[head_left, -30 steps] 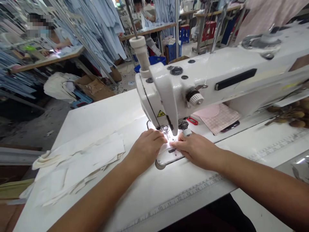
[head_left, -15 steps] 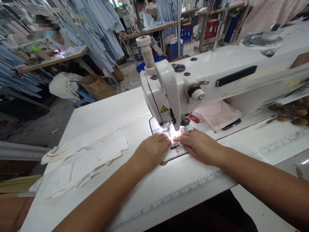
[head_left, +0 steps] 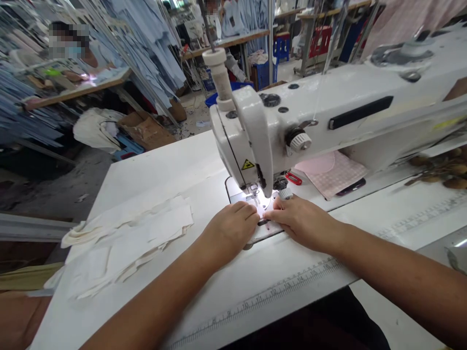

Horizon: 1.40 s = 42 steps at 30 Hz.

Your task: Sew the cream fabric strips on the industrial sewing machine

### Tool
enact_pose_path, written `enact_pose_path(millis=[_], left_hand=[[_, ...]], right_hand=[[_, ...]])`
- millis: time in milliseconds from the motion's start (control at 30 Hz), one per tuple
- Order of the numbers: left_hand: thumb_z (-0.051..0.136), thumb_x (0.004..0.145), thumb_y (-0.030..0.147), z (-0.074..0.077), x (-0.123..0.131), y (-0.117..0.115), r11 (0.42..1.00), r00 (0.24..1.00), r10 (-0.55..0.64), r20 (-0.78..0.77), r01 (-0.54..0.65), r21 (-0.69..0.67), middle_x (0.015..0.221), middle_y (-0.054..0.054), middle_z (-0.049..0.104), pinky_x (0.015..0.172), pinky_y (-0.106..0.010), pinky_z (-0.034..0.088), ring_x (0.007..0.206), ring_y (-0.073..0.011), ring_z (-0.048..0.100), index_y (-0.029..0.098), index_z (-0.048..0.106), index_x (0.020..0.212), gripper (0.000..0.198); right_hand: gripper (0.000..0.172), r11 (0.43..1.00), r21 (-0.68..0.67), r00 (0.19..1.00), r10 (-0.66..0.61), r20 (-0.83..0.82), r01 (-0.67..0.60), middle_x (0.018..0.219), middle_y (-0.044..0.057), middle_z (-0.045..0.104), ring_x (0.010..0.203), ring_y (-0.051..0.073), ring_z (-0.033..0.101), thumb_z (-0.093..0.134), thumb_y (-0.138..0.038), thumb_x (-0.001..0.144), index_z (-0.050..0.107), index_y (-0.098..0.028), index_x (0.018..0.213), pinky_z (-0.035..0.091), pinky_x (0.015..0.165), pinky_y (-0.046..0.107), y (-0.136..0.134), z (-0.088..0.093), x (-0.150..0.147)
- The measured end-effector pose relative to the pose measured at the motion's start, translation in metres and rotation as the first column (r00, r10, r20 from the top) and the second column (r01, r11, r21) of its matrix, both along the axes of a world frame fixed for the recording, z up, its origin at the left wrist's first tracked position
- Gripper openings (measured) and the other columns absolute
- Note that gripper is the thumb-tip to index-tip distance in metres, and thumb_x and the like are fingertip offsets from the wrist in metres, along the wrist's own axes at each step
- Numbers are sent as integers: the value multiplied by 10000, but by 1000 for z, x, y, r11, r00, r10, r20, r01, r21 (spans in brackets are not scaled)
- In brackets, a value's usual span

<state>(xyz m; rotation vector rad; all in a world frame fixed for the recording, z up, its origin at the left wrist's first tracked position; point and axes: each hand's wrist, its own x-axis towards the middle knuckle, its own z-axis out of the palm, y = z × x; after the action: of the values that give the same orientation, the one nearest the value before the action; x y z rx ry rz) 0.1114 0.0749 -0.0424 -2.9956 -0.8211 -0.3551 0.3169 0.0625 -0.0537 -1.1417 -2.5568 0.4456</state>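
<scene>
On the right of the white tabletop [head_left: 171, 163], a pink checked cloth [head_left: 337, 177] lies partly over a dark, flat object [head_left: 352, 187], with a small red tool [head_left: 294, 178] just to its left. Farther right sits a cluster of brown, roundish things [head_left: 457, 169], and a ruler scale [head_left: 272, 295] runs along the near edge. At the far left, a co-worker [head_left: 89, 57] is behind a wood-edged tabletop [head_left: 82, 90], near hanging light-blue garments [head_left: 146, 39]. On the littered floor [head_left: 78, 182] nearer by, a bundle of white cloth [head_left: 95, 127] lies just beside a cardboard box [head_left: 148, 131]. Farther off stand a blue basket [head_left: 263, 75], a blue stool [head_left: 281, 46] and, to its right, a red stool [head_left: 321, 41], while pink fabric [head_left: 408, 24] hangs at the far right
</scene>
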Motion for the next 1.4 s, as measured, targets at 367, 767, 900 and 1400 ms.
enact_pose_path(millis=[367,767,900,1400], left_hand=[[425,893,92,-2,-3,1,998,997,-61,53,61,6,840,-50,639,730,-309,525,842,-169,592,127,578,892,157],[366,930,169,-1,-6,23,998,989,-48,138,43,39,863,-31,665,689,-282,513,798,-151,597,171,610,879,249],[329,934,182,1,-6,29,999,1000,27,14,-27,28,786,-23,654,665,-274,498,738,-150,588,173,623,788,328],[342,918,146,-5,-14,35,998,994,39,99,-43,36,712,-39,598,651,-252,470,731,-151,561,169,608,732,326]], right_hand=[[391,995,91,998,23,60,-28,865,71,617,691,136,487,408,-22,833,668,-213,1053,360,591,253,-1,-4,4],[343,995,42,984,-101,144,95,758,49,589,629,132,454,512,-88,808,675,-247,1064,262,487,221,7,7,-5],[316,992,63,980,-118,158,109,730,54,574,666,155,475,490,-99,815,686,-232,1024,252,471,224,8,6,-6],[277,994,21,991,-106,85,104,729,65,631,676,178,569,451,-204,892,680,-225,1048,426,529,252,8,-1,-1]])
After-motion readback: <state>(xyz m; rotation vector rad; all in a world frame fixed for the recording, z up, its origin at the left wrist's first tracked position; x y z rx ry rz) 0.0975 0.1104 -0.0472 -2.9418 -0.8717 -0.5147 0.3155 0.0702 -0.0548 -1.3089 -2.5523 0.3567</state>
